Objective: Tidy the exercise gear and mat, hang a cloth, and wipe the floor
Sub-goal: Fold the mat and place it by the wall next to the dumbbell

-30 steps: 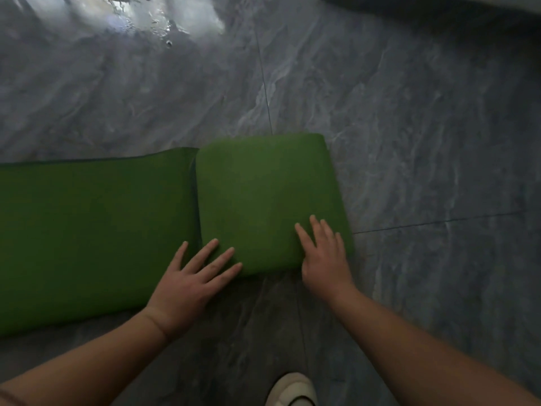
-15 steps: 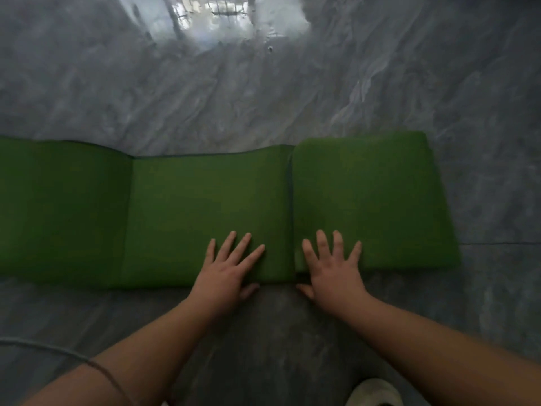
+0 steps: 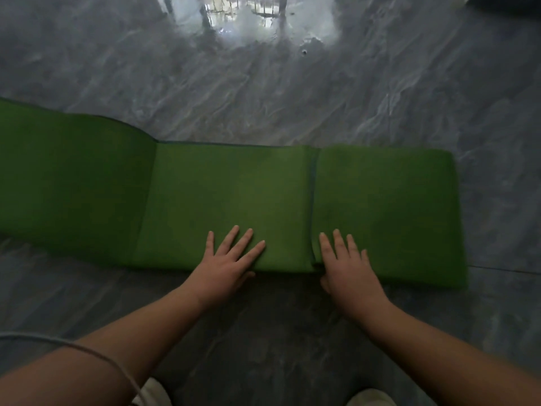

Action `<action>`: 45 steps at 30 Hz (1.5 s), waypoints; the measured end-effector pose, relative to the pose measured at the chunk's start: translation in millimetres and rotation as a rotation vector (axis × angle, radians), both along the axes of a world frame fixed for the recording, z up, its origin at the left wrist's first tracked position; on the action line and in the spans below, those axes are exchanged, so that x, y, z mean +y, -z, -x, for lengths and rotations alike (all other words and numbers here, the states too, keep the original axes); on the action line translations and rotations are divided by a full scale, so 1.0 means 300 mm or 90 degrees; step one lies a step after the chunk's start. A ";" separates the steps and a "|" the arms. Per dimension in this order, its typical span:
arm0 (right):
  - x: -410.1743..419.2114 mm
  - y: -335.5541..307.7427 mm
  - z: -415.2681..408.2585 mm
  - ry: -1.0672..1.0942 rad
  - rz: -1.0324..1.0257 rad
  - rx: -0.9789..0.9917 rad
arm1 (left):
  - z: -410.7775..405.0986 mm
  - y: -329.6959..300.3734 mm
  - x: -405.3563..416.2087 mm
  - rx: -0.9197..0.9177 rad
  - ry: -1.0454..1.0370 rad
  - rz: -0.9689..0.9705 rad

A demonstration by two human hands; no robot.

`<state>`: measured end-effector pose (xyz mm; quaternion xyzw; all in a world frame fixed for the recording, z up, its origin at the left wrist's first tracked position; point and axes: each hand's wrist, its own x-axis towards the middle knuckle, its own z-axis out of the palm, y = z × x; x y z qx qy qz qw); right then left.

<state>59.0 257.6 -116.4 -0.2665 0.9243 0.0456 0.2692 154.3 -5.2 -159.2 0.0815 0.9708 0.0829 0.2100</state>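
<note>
Closest to you are the toes of two pale shoes, the left shoe point(image 3: 152, 394) and the right shoe point(image 3: 370, 398), right at the bottom edge, with a thin grey cord point(image 3: 96, 354) looping over your left forearm. Your arms reach forward over the dark marbled floor point(image 3: 263, 332).

Your left hand point(image 3: 225, 265) is flat with fingers spread, resting on the near edge of the green mat point(image 3: 228, 200), thumb down by the edge on the floor side. Your right hand point(image 3: 348, 268) is also flat and spread, not gripping anything, pressing on the folded section point(image 3: 386, 206), which is the thicker stacked part at the right end of the mat. The two hands sit either side of the fold line, near each other but apart.

The rest of the mat runs off to the left, lying along the floor with another crease further along. Beyond it the floor gets shiny, with a bright reflection point(image 3: 248, 22) at the top.
</note>
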 end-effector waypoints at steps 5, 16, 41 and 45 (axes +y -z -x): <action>0.002 -0.136 0.053 0.180 0.379 -0.003 | 0.092 -0.121 0.025 0.174 -0.101 -0.196; 0.030 -0.406 0.161 0.453 0.959 0.030 | 0.340 -0.378 0.341 0.296 -0.163 -0.471; 0.496 -0.531 0.163 0.744 0.920 0.339 | 0.493 -0.308 0.832 0.152 0.191 -0.314; 0.430 -0.510 0.124 0.550 0.815 0.331 | 0.496 -0.390 0.768 0.011 0.056 -0.596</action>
